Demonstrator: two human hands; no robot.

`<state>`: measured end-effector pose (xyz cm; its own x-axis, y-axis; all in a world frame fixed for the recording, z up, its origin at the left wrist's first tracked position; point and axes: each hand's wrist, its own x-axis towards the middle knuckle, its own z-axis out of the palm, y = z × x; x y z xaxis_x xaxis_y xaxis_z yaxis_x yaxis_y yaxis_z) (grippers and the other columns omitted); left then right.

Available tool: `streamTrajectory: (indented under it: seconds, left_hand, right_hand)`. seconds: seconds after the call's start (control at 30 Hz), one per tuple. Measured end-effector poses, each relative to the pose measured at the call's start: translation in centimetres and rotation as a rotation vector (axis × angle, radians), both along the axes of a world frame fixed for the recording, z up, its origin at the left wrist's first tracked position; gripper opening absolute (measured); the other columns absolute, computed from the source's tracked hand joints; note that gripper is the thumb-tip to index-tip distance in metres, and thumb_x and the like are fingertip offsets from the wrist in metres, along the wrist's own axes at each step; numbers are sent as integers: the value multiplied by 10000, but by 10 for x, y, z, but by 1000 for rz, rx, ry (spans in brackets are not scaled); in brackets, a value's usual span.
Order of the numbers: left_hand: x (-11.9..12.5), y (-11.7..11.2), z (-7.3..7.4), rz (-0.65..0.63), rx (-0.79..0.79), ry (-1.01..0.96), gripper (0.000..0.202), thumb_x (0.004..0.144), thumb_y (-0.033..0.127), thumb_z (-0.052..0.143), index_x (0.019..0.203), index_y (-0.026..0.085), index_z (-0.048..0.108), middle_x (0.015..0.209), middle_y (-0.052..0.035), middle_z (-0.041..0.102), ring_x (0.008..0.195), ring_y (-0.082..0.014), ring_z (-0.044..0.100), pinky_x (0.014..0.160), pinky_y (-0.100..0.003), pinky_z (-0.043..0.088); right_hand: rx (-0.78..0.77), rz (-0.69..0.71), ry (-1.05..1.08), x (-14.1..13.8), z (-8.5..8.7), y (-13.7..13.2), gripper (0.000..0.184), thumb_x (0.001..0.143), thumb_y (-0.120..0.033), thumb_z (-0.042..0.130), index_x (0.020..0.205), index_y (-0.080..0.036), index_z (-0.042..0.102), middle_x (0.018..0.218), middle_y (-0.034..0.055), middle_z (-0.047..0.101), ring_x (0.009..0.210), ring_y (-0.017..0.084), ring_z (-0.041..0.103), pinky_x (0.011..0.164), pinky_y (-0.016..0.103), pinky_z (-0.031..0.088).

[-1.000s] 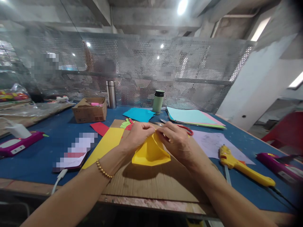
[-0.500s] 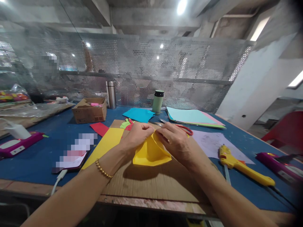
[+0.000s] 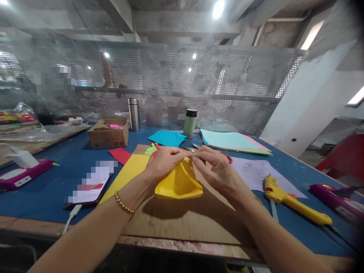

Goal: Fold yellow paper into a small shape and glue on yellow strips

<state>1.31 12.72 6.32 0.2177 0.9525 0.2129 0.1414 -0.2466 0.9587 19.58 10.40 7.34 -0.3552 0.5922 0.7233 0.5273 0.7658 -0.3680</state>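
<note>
A folded yellow paper [image 3: 179, 184] is held a little above a wooden board [image 3: 193, 220] on the blue table [image 3: 51, 189]. My left hand [image 3: 164, 161] pinches its top edge from the left, fingers closed on it. My right hand [image 3: 214, 168] pinches the same edge from the right, also closed on the paper. The paper bulges open toward me like a pocket. A flat yellow sheet [image 3: 125, 176] lies on the board under my left wrist.
Red-handled scissors [image 3: 224, 155] lie behind my right hand. A yellow glue gun [image 3: 292, 203] lies at right, beside a purple tool [image 3: 332, 195]. A phone [image 3: 91, 184], a cardboard box [image 3: 108, 132], two flasks [image 3: 133, 113] and coloured paper sheets [image 3: 230, 140] sit around.
Both hands have lifted the paper's top edge slightly and drawn closer together. The paper's lower part has shifted a little to the left and bulges more.
</note>
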Motion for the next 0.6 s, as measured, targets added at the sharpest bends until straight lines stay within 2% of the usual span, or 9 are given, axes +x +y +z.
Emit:
streamTrajectory:
  seconds: [0.1, 0.2, 0.27, 0.47, 0.6]
  left_hand:
    - [1, -2, 2, -73, -38, -55, 209, 774, 356, 645, 697, 163, 669, 667, -8, 626, 588, -125, 554, 521, -224, 378]
    - [2, -1, 0, -97, -21, -68, 217, 786, 354, 650, 689, 160, 655, 677, -10, 625, 588, -119, 550, 522, -221, 372]
    - [2, 0, -2, -116, -27, -83, 208, 793, 354, 655, 714, 162, 667, 693, -10, 639, 598, -121, 566, 533, -221, 391]
    - [1, 0, -3, -135, -69, -112, 197, 802, 344, 667, 717, 166, 661, 685, -2, 640, 587, -117, 576, 530, -217, 403]
    - [2, -2, -1, -158, -76, -156, 193, 811, 334, 674, 720, 164, 662, 685, 2, 637, 591, -113, 579, 538, -214, 417]
  right_hand:
    - [-233, -63, 213, 6, -2, 13, 269, 928, -314, 571, 701, -188, 643, 653, 8, 578, 592, 138, 516, 580, 288, 407]
    - [-556, 69, 242, 12, -6, 21, 347, 917, -450, 610, 705, -176, 636, 640, 1, 573, 562, 123, 498, 549, 276, 379]
    - [-686, 164, 229, 14, -9, 22, 401, 905, -516, 633, 699, -172, 616, 644, -4, 556, 585, 118, 493, 563, 271, 370]
    - [-870, 317, 386, 14, -15, 22, 393, 856, -516, 723, 719, -173, 589, 677, -16, 543, 618, 106, 481, 600, 265, 371]
    - [-956, 358, 486, 13, -14, 22, 387, 787, -491, 795, 710, -170, 594, 683, -17, 542, 620, 101, 474, 600, 261, 368]
